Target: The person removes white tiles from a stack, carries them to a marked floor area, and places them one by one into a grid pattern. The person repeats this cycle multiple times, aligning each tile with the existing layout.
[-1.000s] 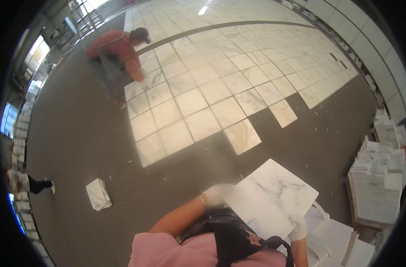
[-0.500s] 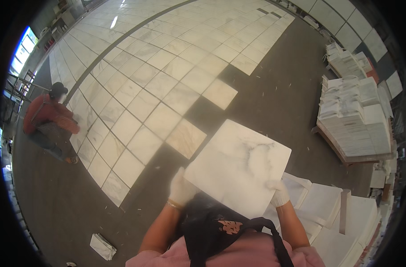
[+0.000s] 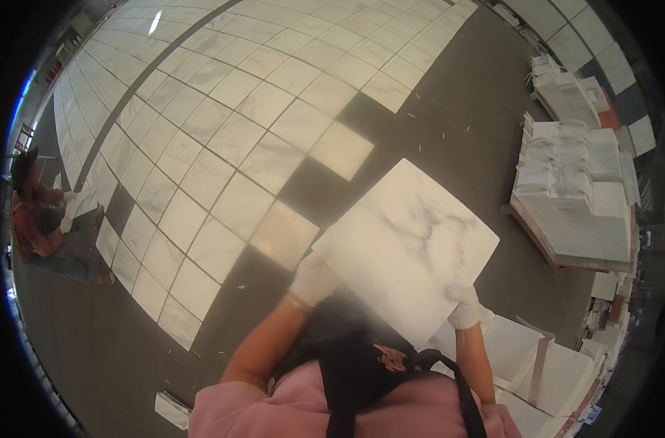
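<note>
Just off the near edge of the tile grid [image 3: 179, 219], pers. in pink top holds 1 white grey-veined slab [image 3: 391, 233] up off the floor. L hand [image 3: 315, 281], white-gloved, grips its L corner; R hand [image 3: 464, 306], also gloved, pinches its R edge, thumb on top. At grid's L edge: co-worker [image 3: 37, 226] w/ pale tile [image 3: 80, 204]. R of grid, well apart: pallet stack [image 3: 573, 193] of white slabs.

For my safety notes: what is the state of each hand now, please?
Left hand: holding the grey-veined white tile near its left corner.
Right hand: holding the same tile's lower-right edge.
</note>
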`<state>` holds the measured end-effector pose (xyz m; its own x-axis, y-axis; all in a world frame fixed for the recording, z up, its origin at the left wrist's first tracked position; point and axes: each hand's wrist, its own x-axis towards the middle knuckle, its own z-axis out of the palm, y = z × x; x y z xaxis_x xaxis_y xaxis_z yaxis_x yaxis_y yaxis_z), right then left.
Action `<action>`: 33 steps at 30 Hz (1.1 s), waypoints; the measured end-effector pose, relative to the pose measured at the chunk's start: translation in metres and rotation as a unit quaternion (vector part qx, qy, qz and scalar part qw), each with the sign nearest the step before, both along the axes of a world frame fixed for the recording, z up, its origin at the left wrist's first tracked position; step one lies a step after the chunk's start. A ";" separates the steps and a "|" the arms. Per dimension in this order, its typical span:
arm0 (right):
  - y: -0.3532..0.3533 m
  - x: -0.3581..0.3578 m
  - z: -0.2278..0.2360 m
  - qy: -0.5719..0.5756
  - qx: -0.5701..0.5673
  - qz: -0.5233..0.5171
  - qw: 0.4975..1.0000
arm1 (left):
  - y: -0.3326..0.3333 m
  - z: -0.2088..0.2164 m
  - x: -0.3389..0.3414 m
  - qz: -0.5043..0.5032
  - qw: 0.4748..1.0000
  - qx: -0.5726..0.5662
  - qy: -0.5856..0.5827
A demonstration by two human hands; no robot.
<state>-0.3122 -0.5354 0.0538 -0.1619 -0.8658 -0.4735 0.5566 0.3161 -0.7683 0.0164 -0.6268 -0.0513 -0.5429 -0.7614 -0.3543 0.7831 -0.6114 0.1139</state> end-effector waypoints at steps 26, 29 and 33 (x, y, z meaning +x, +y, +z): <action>-0.188 -0.246 -0.078 -0.168 0.160 0.066 0.971 | -0.127 -0.027 -0.227 0.080 0.979 0.178 -0.065; -0.182 -0.240 -0.084 -0.138 0.159 0.043 0.977 | -0.128 -0.026 -0.245 0.033 0.987 0.105 -0.116; -0.187 -0.217 -0.085 -0.068 0.177 0.052 0.980 | -0.121 -0.011 -0.268 0.014 0.966 0.165 -0.199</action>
